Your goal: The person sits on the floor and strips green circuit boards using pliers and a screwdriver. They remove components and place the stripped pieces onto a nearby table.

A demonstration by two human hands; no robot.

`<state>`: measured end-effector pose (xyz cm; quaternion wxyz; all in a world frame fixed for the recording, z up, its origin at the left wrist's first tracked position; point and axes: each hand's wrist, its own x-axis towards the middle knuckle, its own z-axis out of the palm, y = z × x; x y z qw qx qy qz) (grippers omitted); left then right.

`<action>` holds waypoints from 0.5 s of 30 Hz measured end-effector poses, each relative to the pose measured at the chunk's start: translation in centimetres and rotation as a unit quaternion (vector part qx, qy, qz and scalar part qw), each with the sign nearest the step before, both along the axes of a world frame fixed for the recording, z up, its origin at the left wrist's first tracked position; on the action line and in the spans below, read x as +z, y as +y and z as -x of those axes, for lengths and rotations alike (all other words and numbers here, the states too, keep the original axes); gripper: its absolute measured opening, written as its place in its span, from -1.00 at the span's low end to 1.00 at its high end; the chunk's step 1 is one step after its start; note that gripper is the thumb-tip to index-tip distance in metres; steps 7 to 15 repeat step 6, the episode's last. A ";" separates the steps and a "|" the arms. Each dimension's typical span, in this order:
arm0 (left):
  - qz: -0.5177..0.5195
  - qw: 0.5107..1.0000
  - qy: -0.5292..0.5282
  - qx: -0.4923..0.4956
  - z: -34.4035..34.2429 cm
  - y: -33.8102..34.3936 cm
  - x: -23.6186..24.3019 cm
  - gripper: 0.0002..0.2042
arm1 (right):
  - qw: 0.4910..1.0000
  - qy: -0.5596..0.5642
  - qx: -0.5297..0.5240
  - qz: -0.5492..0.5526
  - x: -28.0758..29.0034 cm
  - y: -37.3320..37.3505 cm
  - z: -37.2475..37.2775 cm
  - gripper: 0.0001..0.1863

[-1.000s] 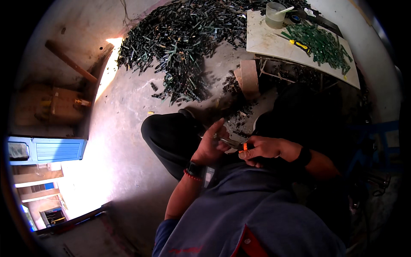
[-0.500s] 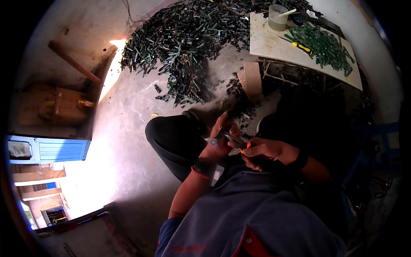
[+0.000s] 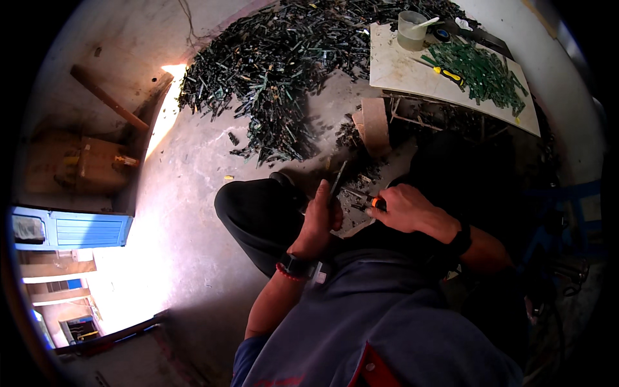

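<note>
In the middle of the view, my left hand (image 3: pixel 316 222) is closed round a thin dark strip (image 3: pixel 338 177) that points up and away from me. My right hand (image 3: pixel 409 209) grips orange-handled pliers (image 3: pixel 378 203), whose metal jaws (image 3: pixel 356 192) point left toward the strip without touching it. The jaws look parted. Both hands are above my lap, between my dark-trousered knees. Under them on the floor lie small dark scraps (image 3: pixel 366 174). My fingers cover the lower end of the strip.
A large heap of dark strips (image 3: pixel 271 71) spreads along the far wall. At far right a pale board (image 3: pixel 393 68) carries green strips (image 3: pixel 483 68), a yellow-black screwdriver (image 3: pixel 449 75) and a plastic cup (image 3: pixel 411 32). Brown cardboard (image 3: pixel 375 126) stands before it. A blue door (image 3: pixel 90 229) is at left.
My hands have drawn apart. The left has turned more upright, with the strip now pointing upward; the right has rolled back-up, and the pliers have moved slightly right and up.
</note>
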<state>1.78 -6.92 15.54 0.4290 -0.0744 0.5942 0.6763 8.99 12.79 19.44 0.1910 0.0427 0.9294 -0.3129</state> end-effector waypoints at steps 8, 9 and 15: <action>-0.117 0.969 -0.216 0.024 0.0 -0.5 -1.3 -0.64 | 0.902 -0.288 0.060 0.317 0.4 1.9 0.6 -0.54; -0.117 0.969 -0.216 0.024 0.0 -0.5 -1.3 -0.64 | 0.902 -0.288 0.060 0.317 0.4 1.9 0.6 -0.54; -0.117 0.969 -0.216 0.024 0.0 -0.5 -1.3 -0.64 | 0.902 -0.288 0.060 0.317 0.4 1.9 0.6 -0.54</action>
